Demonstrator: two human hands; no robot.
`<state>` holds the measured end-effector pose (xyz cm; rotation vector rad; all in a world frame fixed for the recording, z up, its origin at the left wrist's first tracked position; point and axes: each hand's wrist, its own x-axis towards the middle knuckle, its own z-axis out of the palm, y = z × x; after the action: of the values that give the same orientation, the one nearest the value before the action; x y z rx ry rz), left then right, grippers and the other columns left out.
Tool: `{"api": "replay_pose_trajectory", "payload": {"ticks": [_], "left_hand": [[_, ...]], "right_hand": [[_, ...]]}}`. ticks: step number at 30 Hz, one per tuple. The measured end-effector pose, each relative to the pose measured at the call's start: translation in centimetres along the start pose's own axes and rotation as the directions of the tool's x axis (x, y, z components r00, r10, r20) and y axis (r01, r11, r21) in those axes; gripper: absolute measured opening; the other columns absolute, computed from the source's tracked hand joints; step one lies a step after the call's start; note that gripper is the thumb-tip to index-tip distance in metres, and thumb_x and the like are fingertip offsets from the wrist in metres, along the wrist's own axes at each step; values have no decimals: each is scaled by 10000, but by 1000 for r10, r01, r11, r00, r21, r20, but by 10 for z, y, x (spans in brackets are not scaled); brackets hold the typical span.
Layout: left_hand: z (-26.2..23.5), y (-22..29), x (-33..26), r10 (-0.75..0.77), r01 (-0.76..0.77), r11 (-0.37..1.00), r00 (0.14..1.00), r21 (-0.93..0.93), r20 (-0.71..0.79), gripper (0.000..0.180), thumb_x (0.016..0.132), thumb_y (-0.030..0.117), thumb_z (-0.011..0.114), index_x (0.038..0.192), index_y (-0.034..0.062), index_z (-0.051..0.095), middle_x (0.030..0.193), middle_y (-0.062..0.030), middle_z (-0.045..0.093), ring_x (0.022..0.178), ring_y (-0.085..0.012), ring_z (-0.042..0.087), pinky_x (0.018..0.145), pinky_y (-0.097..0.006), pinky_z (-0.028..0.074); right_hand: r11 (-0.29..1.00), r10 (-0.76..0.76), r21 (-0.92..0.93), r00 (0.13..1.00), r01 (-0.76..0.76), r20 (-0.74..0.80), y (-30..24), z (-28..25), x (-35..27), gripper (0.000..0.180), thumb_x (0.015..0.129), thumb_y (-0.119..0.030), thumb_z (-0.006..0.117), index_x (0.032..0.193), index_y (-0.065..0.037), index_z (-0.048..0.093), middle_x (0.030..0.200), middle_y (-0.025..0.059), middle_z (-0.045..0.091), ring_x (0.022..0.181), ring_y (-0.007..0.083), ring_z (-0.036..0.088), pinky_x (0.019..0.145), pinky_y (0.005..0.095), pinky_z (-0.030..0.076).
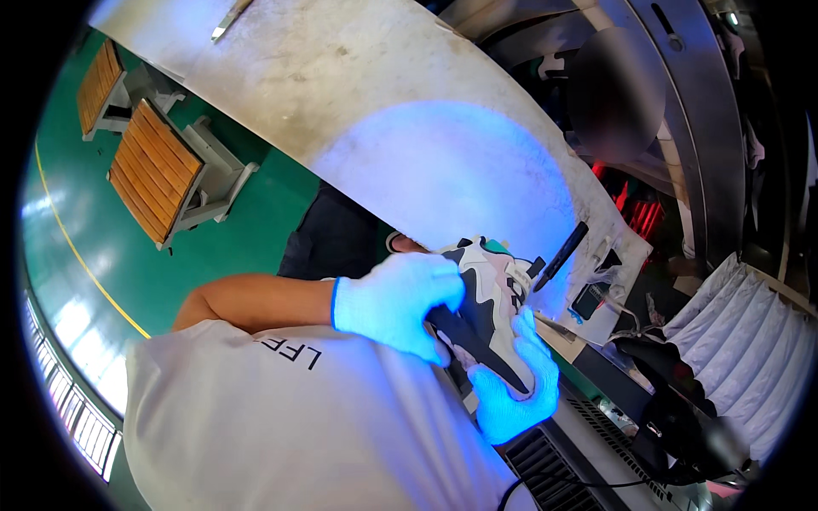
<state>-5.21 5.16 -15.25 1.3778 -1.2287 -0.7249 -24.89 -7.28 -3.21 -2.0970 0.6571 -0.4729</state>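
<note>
Blue glow over white gloves and a multicoloured shoe

The shoe (490, 294) shows white, black, pale pink and a touch of green; both gloves, left hand (396, 302) and right hand (511, 387), glow bluish-white; the pen (560, 255) looks black, the floor (247, 238) green, the slatted stools (153, 170) orange-brown.

A shoe (490, 294) is held between the hands, the left hand (396, 302) above it and the right hand (511, 392) beneath. The tabletop (358, 94) lies behind, and two wooden stools (153, 170) are set to its left on the floor (247, 230).

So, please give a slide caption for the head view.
Gloved left hand and right hand hold a sneaker under blue light.
</note>
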Motion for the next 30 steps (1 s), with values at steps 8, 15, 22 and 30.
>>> {"api": "replay_pose_trajectory", "payload": {"ticks": [8, 15, 22, 30], "left_hand": [[13, 8, 35, 286, -288, 958, 955, -13, -81, 361, 750, 360, 952, 920, 143, 717, 961, -76, 635, 928, -306, 680, 754, -449, 578], [16, 26, 75, 5, -30, 989, 984, 142, 176, 557, 711, 280, 942, 1151, 130, 635, 1050, -103, 667, 948, -338, 724, 750, -471, 593], [35, 31, 113, -19, -134, 832, 963, 538, 269, 450, 768, 225, 881, 1095, 87, 604, 1060, -133, 640, 951, -375, 726, 746, -487, 599], [19, 55, 96, -135, -126, 620, 955, 774, 264, 551, 731, 340, 943, 1164, 126, 677, 1125, -124, 692, 1014, -387, 721, 811, -493, 614]], "right_hand": [[982, -109, 160, 994, 105, 16, 41, -15, 7, 731, 739, -165, 1050, 1364, -4, 707, 1440, 276, 717, 1381, 463, 679, 1214, 614, 511], [970, 165, 191, 984, -150, -68, 127, -9, -16, 754, 801, -291, 1008, 1411, 26, 698, 1439, 265, 723, 1341, 407, 711, 1168, 529, 554], [990, -115, 83, 993, 114, 0, 156, -11, 33, 770, 725, -260, 1029, 1389, -11, 730, 1456, 233, 730, 1283, 386, 750, 1061, 455, 626], [983, -119, 135, 992, 124, -45, 172, -10, 22, 695, 769, -247, 1020, 1357, 17, 760, 1350, 236, 780, 1212, 369, 787, 1048, 430, 623]]}}
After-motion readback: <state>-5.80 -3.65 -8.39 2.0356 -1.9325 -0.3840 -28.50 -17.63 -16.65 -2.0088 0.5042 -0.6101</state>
